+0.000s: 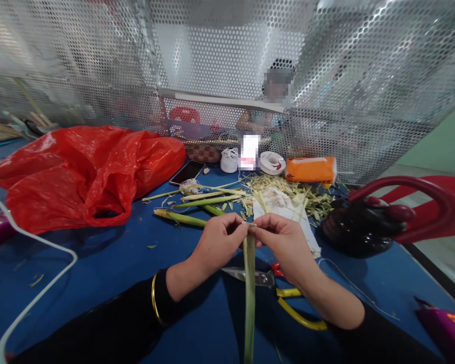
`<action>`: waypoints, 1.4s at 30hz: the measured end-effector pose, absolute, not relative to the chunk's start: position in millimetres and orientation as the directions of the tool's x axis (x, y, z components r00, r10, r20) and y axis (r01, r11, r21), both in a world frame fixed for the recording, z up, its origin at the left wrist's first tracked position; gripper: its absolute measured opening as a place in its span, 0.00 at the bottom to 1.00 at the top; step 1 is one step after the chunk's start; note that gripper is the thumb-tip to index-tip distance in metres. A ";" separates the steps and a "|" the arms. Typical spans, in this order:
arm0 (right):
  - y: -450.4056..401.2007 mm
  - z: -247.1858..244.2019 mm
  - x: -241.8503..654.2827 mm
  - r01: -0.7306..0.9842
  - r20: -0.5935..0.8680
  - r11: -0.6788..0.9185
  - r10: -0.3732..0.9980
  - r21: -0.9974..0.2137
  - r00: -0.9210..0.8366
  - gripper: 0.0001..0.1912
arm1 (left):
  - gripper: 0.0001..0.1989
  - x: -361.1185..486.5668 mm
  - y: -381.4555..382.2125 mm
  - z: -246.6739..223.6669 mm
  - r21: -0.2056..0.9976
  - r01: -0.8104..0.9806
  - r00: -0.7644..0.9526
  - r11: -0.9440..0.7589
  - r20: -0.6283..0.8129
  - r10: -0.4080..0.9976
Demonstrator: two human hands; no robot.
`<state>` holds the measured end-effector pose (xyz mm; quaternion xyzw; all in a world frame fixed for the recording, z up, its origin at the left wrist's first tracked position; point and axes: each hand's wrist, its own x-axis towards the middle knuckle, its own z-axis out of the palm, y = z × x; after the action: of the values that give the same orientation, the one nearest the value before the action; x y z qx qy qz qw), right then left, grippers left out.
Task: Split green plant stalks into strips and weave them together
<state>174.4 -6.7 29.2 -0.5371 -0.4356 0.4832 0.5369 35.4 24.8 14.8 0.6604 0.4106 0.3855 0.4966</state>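
A long green plant strip [249,303], like a leaf or a split stalk, hangs down towards me from between my hands. My left hand [222,240] pinches its top end between thumb and forefinger. On the other side my right hand [282,241] pinches the same end, with the thumbs almost touching. Beneath the strip and my right wrist lie scissors [265,279] with yellow handles, their blades pointing left. Just beyond my hands, several green stalks [184,217] rest on the blue table [109,283]. A white sheet of paper [307,227] lies behind my right hand.
At the left bulges a red plastic bag [72,172]. A dark kettle [356,227] stands right. Plant shavings [314,199], a phone [188,173], a tape roll [272,163] and an orange packet [311,169] line the back. Behind the perforated metal screen [227,55] sits a person.
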 end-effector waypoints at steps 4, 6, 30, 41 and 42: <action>-8.2 29.4 174.5 -0.041 -0.044 -0.038 0.990 -0.998 0.137 0.08 | 0.10 36.1 24.1 16.1 0.977 0.146 0.356 -0.156 0.095 0.930; -8.1 28.9 174.8 -0.046 -0.042 -0.036 0.989 -0.998 0.143 0.09 | 0.10 36.5 23.8 18.1 0.984 0.125 0.358 -0.129 0.077 0.931; -4.3 15.7 176.1 0.049 -0.078 -0.080 0.996 -0.996 0.053 0.09 | 0.12 39.0 26.2 11.6 0.997 0.074 0.256 -0.011 -0.008 0.967; -3.3 19.2 176.8 0.097 -0.026 -0.037 0.992 -0.995 0.121 0.09 | 0.09 40.4 23.4 16.6 0.996 -0.012 0.292 0.083 -0.076 0.953; -3.1 19.4 176.6 0.101 -0.016 -0.029 0.992 -0.994 0.125 0.09 | 0.08 41.1 22.7 17.2 0.996 -0.005 0.289 0.091 -0.085 0.954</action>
<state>176.6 -3.1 19.4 -0.5608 -0.4873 0.4472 0.4981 41.1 22.7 17.2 0.5401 0.4390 0.4036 0.5938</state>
